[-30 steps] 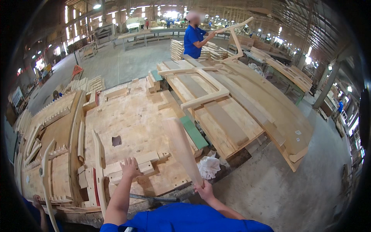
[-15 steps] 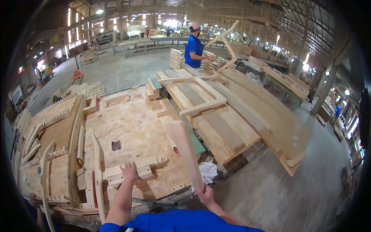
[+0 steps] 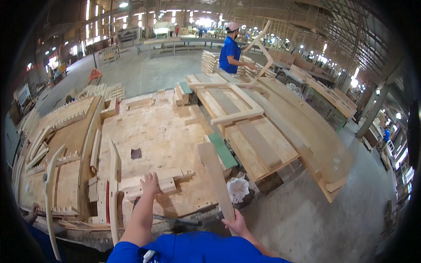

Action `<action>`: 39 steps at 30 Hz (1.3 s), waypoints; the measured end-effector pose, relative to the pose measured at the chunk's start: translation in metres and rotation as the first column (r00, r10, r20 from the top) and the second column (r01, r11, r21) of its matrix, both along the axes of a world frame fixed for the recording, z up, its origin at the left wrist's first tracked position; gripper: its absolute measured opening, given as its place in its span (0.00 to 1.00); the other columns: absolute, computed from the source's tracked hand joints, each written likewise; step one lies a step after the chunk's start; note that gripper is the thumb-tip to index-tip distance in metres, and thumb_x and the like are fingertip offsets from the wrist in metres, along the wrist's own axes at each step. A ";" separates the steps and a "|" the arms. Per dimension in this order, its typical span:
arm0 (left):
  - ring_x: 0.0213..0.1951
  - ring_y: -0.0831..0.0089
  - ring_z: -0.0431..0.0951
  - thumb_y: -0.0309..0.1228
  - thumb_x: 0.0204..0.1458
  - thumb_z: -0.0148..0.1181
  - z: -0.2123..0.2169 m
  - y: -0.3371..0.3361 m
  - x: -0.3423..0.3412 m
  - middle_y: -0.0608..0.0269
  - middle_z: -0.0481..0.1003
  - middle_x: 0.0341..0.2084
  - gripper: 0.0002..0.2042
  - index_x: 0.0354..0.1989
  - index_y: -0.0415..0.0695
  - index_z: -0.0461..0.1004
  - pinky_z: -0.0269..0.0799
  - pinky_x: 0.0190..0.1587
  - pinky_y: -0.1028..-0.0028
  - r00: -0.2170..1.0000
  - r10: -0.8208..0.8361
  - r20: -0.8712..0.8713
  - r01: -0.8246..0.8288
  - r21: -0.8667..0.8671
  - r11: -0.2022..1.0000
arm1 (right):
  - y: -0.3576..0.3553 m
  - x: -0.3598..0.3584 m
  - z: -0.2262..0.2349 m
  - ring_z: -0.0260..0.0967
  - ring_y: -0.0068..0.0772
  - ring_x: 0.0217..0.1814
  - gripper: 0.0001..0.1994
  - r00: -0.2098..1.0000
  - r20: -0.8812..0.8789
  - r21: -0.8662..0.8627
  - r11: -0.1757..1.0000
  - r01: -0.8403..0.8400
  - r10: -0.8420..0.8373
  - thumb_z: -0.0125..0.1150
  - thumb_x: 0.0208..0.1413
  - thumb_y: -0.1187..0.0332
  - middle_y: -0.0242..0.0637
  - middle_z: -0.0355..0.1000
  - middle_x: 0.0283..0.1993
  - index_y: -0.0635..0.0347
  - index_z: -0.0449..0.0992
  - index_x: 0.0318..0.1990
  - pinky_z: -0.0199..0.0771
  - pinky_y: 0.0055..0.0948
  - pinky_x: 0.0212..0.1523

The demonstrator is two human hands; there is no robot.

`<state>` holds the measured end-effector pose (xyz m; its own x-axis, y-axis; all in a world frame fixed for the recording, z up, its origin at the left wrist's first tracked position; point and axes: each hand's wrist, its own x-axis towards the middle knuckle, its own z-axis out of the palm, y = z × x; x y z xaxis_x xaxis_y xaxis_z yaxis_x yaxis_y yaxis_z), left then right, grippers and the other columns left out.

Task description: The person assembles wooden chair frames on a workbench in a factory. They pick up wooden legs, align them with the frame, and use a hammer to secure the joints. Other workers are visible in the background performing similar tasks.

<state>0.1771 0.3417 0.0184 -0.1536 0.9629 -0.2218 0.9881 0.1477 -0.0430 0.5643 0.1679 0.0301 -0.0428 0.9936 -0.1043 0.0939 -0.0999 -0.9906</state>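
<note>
Compared with the frames of a second ago, the plank point(image 3: 215, 180) has been swung slightly — its far end now sits lower and further left, over the near edge of the worktable point(image 3: 162, 131), where earlier it stood more upright above the table's right side. The right hand point(image 3: 237, 223) has stayed clamped round the plank's near end throughout; the fingers are wrapped on the wood, so a firm grasp is recorded. The left hand point(image 3: 150, 183) has barely shifted: it lies palm down on the block point(image 3: 151, 182) near the front of the table, fingers spread, pressing rather than gripping; nothing is enclosed.

Reading of the change: the plank is being lowered towards the table, judged from its flatter angle — the piece is not yet set down.

Orientation: the plank's long axis runs from the right hand at the lower right, up and slightly left, towards the green board point(image 3: 222, 150). The free end points away from the person, to the table's middle. The broad face is turned up and to the left.

Beside the plank's lower half, a white rag point(image 3: 239, 189) lies off the table's edge.

A person in blue point(image 3: 230, 53) is seen well apart, at the far stacks.
</note>
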 end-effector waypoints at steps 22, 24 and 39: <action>0.67 0.53 0.47 0.48 0.24 0.77 0.006 -0.005 -0.002 0.54 0.49 0.66 0.61 0.68 0.48 0.41 0.49 0.63 0.48 0.999 0.024 0.025 -0.024 -0.007 1.000 | 0.045 -0.014 -0.001 0.73 0.37 0.40 0.21 0.947 0.079 0.325 0.906 0.270 -0.311 0.66 0.43 0.67 0.44 0.73 0.37 0.64 0.69 0.45 0.71 0.32 0.43; 0.67 0.53 0.47 0.49 0.24 0.76 0.005 -0.007 0.000 0.53 0.49 0.66 0.61 0.68 0.48 0.41 0.49 0.63 0.48 1.000 0.002 0.016 -0.002 -0.023 1.000 | 0.076 -0.002 0.002 0.72 0.35 0.38 0.19 0.962 0.144 0.167 0.964 0.207 -0.231 0.65 0.44 0.69 0.42 0.73 0.35 0.65 0.69 0.45 0.71 0.31 0.42; 0.69 0.47 0.32 0.55 0.35 0.67 0.068 0.002 0.117 0.53 0.38 0.69 0.54 0.69 0.51 0.40 0.32 0.65 0.43 0.892 -0.427 0.146 0.289 0.542 0.789 | 0.232 -0.008 0.173 0.68 0.24 0.30 0.10 0.840 -0.330 0.644 0.548 0.534 -0.430 0.61 0.46 0.75 0.31 0.68 0.29 0.62 0.67 0.35 0.70 0.25 0.33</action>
<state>0.2938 0.3433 0.0859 0.2184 0.9234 0.3155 0.9393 -0.2865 0.1885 0.5565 0.4002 0.2035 0.5047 0.6377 0.5819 0.1206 0.6153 -0.7790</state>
